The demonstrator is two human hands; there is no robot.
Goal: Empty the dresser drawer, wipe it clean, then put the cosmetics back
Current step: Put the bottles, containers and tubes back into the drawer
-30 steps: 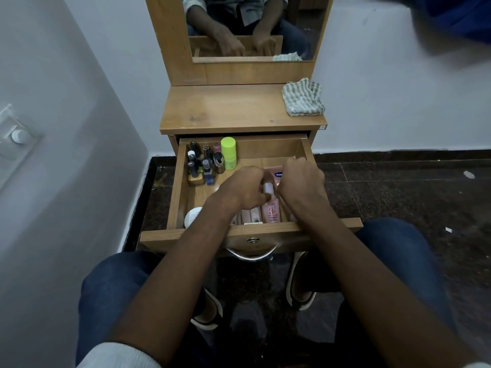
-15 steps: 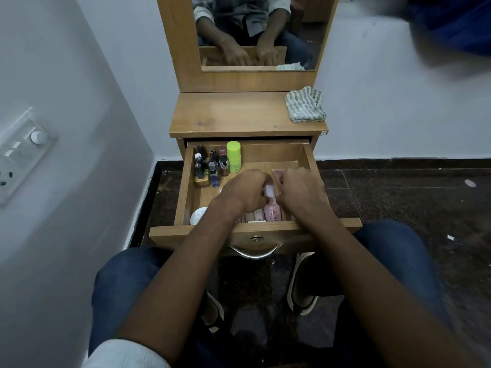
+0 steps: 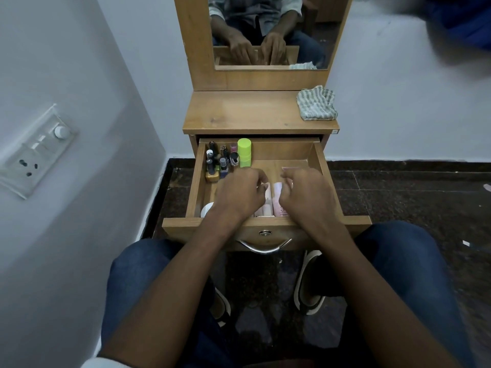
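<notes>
The wooden dresser drawer point(image 3: 320, 166) is pulled out and holds cosmetics. Small nail polish bottles point(image 3: 220, 163) and a lime green container point(image 3: 244, 155) stand at its back left. Pink and white tubes point(image 3: 267, 208) lie in a row at the front, with a pink bottle point(image 3: 279, 200) beside them. A white jar point(image 3: 206, 208) peeks out at the front left. My left hand point(image 3: 239, 195) and my right hand point(image 3: 305, 195) hover side by side just above the tubes. Their fingers are loosely curled, with a small gap between them and nothing visibly held.
A striped cloth point(image 3: 316, 103) lies on the right of the dresser top point(image 3: 239, 110), below the mirror point(image 3: 268, 30). A white wall with a switch panel point(image 3: 37, 152) is close on the left. My knees and shoes are under the drawer front with its metal handle point(image 3: 264, 248).
My hands were pinching the pink bottle's cap together. They have now drawn slightly apart, and the bottle lies in the row of tubes.
</notes>
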